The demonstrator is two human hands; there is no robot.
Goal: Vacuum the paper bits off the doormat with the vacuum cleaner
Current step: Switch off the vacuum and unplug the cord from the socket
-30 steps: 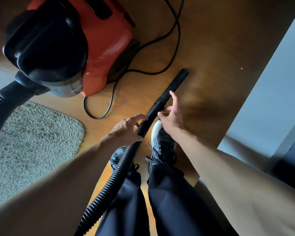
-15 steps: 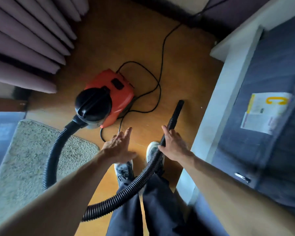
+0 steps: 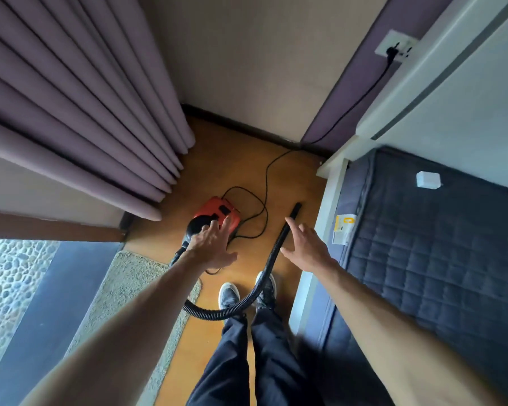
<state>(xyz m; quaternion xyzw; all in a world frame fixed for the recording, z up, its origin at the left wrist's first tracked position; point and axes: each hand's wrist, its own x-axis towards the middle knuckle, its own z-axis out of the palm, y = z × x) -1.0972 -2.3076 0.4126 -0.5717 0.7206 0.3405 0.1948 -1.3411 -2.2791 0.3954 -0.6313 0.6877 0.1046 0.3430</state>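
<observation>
The red and black vacuum cleaner (image 3: 222, 213) sits on the wooden floor ahead of my feet. Its black ribbed hose (image 3: 217, 313) loops from the body, past my shoes, and runs up to the straight black nozzle (image 3: 292, 213), which lies on the floor. The beige shaggy doormat (image 3: 129, 291) lies to the left, partly behind my left arm; no paper bits show on it. My left hand (image 3: 210, 244) hovers above the vacuum's body with fingers spread, holding nothing. My right hand (image 3: 305, 249) is spread just right of the hose, empty.
The black power cord (image 3: 264, 197) curls on the floor and runs up to a wall socket (image 3: 395, 48). Purple curtains (image 3: 71, 112) hang at left over a glass door. A bed with a dark quilted mattress (image 3: 437, 259) fills the right side.
Both hands have let go of the hose, which now lies on the floor. The view has risen far above the floor, so vacuum and mat look much smaller.
</observation>
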